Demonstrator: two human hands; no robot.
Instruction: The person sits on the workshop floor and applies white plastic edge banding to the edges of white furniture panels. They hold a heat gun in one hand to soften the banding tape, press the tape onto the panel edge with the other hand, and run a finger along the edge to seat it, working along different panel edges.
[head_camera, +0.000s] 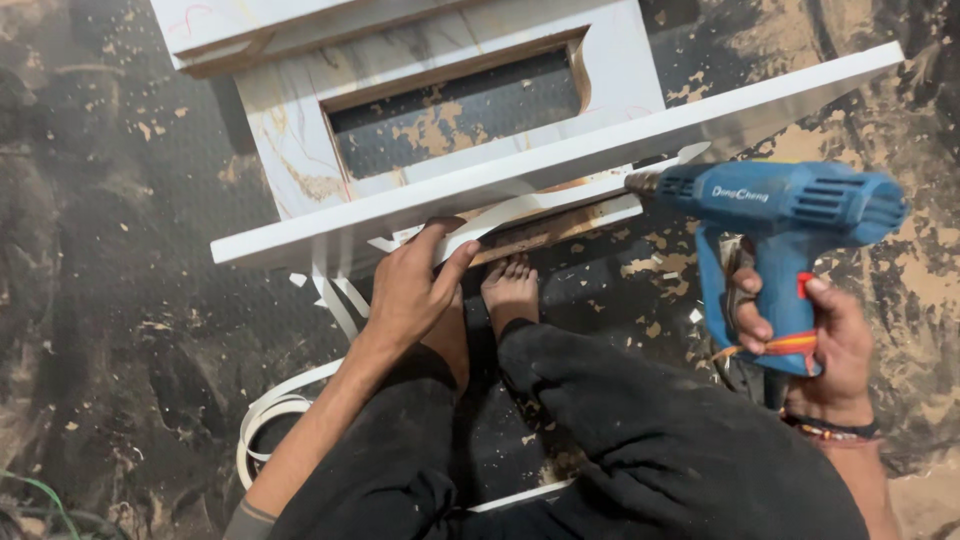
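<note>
A: Right hand (835, 345)?
B: Wrapped tight round the grip of a blue heat gun (790, 215), fingers (748, 322) closed on the handle. Nozzle points left, tip just at the edge of the white board (560, 165).

A: Left hand (415, 285)?
B: Pressed on the white edge strip (500, 212) under the board's front edge. Thumb and fingers pinch the strip against the edge, so closed on the strip.

A: Where's the strip run?
B: Along the board edge from the left hand toward the nozzle. More of it loops loose on the floor (120, 350) at lower left, a coil (265, 415) by the left forearm.

A: Board position?
B: Tilted, long edge running lower left to upper right. Behind it a marble-pattern panel (300, 120) with a rectangular cutout.

A: Anything else?
B: Bare foot (510, 290) right below the board, just beside the left hand. Dark trousers (640, 440) fill the bottom. Floor is dark, littered with wood chips and strip offcuts.
</note>
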